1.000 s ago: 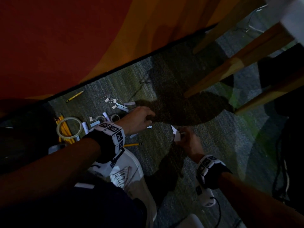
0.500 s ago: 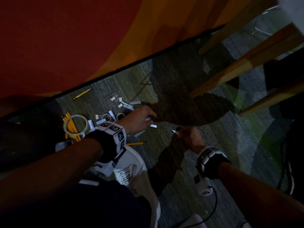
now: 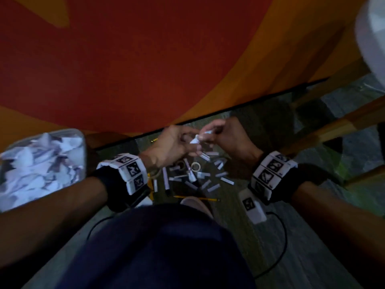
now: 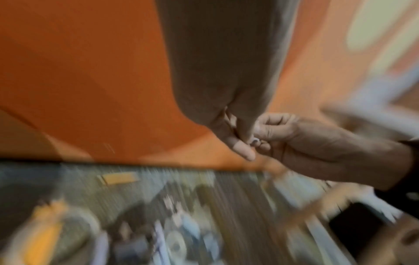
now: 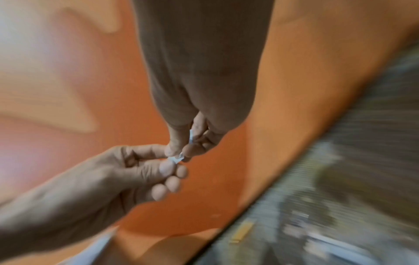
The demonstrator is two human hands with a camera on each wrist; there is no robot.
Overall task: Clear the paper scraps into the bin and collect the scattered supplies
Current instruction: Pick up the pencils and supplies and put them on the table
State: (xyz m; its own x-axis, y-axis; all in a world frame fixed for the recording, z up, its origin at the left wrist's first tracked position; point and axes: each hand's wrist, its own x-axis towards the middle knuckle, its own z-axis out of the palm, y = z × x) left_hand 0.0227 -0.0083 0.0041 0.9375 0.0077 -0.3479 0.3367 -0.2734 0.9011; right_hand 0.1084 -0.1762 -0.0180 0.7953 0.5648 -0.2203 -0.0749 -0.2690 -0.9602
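My left hand (image 3: 190,142) and right hand (image 3: 206,135) meet in the air above the carpet, fingertips together. Both pinch small white paper scraps (image 3: 196,139). In the right wrist view my right hand (image 5: 184,151) holds a thin scrap (image 5: 191,137) between thumb and finger, and my left hand (image 5: 169,165) pinches its lower end. The left wrist view is blurred and shows only a bit of scrap (image 4: 255,141) between the two hands. A grey bin (image 3: 82,147) full of crumpled paper stands at the left. Below the hands lie markers (image 3: 166,180), a tape roll (image 3: 195,166) and a pencil (image 3: 198,198).
A red and orange wall (image 3: 145,59) rises just behind the hands. Wooden furniture legs (image 3: 343,122) slant across the right. My knee in dark cloth (image 3: 162,247) fills the bottom centre. Several white strips (image 3: 226,180) lie scattered on the carpet.
Both hands rose off the carpet and came together, each with scraps in its fingers. The head view swung left and down, and the bin came into sight.
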